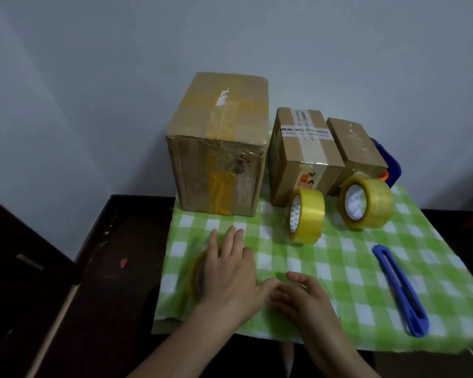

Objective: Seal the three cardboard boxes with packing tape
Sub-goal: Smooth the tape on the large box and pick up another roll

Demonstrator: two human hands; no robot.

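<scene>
Three cardboard boxes stand at the back of the green checked cloth: a tall large box, a medium box with a white label, and a small box. All carry old tape. My left hand lies over a yellowish tape roll near the cloth's front left and holds it down. My right hand is just to its right, fingers curled and meeting the left thumb. Blur hides whether it pinches the tape's end.
Two more yellow tape rolls stand on edge in front of the boxes, one roll in the middle and another roll to the right. A blue utility knife lies at the right. A blue object sits behind the small box. A dark table surrounds the cloth.
</scene>
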